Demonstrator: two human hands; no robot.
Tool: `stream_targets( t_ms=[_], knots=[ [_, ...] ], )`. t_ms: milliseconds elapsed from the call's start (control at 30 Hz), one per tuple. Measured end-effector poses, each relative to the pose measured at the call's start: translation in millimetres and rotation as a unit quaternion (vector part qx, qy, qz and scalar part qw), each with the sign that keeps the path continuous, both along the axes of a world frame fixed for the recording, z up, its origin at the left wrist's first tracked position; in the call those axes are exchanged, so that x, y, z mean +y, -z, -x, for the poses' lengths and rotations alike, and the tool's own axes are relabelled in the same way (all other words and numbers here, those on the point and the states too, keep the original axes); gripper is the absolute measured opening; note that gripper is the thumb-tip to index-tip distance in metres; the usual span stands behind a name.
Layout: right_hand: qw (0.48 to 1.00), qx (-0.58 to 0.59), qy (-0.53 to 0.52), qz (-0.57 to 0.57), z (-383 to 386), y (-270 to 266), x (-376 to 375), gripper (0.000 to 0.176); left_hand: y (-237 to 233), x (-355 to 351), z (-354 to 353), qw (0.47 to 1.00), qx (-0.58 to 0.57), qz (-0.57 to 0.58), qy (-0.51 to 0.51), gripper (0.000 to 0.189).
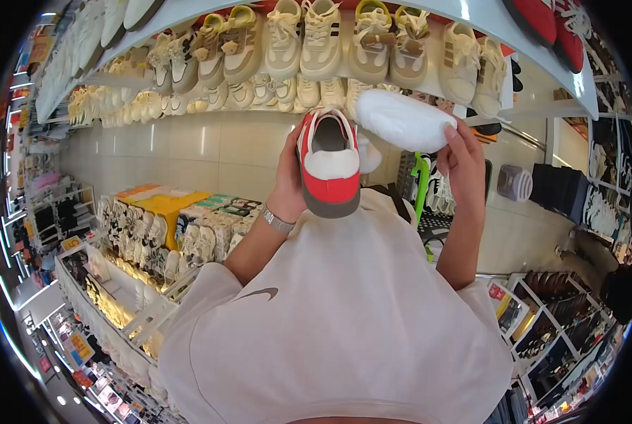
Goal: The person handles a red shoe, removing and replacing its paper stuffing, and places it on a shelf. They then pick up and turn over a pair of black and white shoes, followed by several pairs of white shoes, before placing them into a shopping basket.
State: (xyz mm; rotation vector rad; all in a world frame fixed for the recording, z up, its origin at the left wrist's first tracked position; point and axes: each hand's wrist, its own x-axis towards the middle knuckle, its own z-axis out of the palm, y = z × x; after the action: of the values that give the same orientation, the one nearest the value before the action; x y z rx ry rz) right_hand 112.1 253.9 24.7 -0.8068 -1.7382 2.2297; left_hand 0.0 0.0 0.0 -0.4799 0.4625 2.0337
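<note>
A red and white sneaker (331, 185) with a grey sole is in my left hand (288, 173), its heel towards me and its dark opening facing up. My fingers wrap round its left side. To the right, my right hand (464, 152) pinches one end of a white, puffy shoe stuffer (404, 120), long and rounded like a shoe's inside. Its far end lies close to the sneaker's toe in this view. Another white rounded piece (370, 157) shows partly behind the sneaker's right side.
Ahead, a shelf (394, 83) carries a row of cream sneakers (321, 42), with more pairs beneath. Red shoes (552, 28) stand at the upper right. A green-edged shopping cart (420, 187) is just beyond my right forearm. Shoe racks (136, 233) stand at the left.
</note>
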Motion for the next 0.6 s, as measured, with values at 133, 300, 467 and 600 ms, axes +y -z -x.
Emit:
stream_targets(
  t_ms=[133, 300, 467, 600],
  knots=[
    [1.000, -0.005, 0.000, 0.018, -0.5, 0.8, -2.9, 0.037, -16.2, 6.2, 0.5, 0.999, 0.040, 0.033, 0.013, 0.051],
    [1.000, -0.011, 0.001, 0.016, 1.1, 0.8, -3.6, 0.036, -29.3, 9.5, 2.5, 0.999, 0.034, -0.007, 0.018, 0.052],
    [1.000, -0.019, -0.004, 0.006, 0.6, 0.4, -3.8, 0.036, -35.6, 11.8, 0.0, 0.999, 0.024, 0.006, 0.023, 0.057],
    [1.000, -0.016, -0.003, -0.001, 1.0, -0.9, -5.8, 0.036, -18.9, 7.5, 4.0, 0.997, 0.060, 0.045, 0.020, 0.061]
  ],
)
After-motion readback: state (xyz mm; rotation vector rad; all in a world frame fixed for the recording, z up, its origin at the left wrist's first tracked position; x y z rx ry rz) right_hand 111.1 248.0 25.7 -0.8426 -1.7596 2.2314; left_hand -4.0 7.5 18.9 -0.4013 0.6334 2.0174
